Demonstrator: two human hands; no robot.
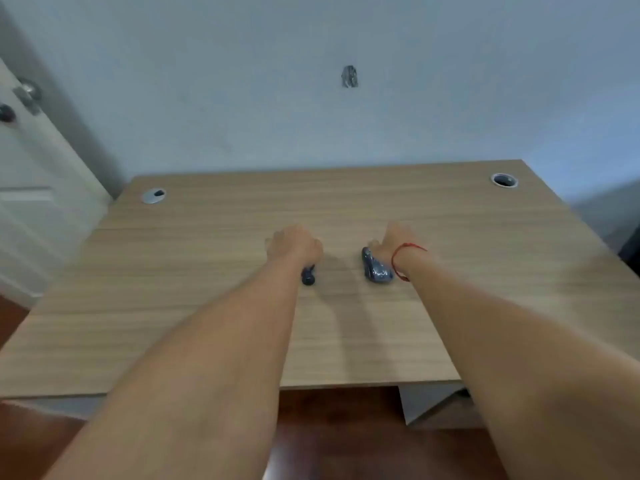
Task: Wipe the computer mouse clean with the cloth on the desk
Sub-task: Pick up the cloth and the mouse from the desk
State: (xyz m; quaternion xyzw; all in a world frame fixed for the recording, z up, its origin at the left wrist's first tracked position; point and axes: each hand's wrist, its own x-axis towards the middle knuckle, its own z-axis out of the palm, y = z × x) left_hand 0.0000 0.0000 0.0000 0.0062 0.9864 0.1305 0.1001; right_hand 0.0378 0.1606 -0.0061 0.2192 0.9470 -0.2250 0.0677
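Note:
On the wooden desk (pixel 207 271), my left hand (pixel 294 244) is curled over a small black computer mouse (pixel 308 276). Only the mouse's near end shows below the wrist. To the right, my right hand (pixel 391 239), with a red string around its wrist, presses down on a bunched dark blue cloth (pixel 376 269) with white lettering. The fingers of both hands point away from me and are mostly hidden. Mouse and cloth lie about a hand's width apart near the middle of the desk. The picture is slightly blurred.
Two round cable grommets sit at the desk's back corners, one on the left (pixel 153 196) and one on the right (pixel 504 180). A white door with a knob (pixel 29 91) stands at the left. The desk backs onto a pale wall (pixel 349 133).

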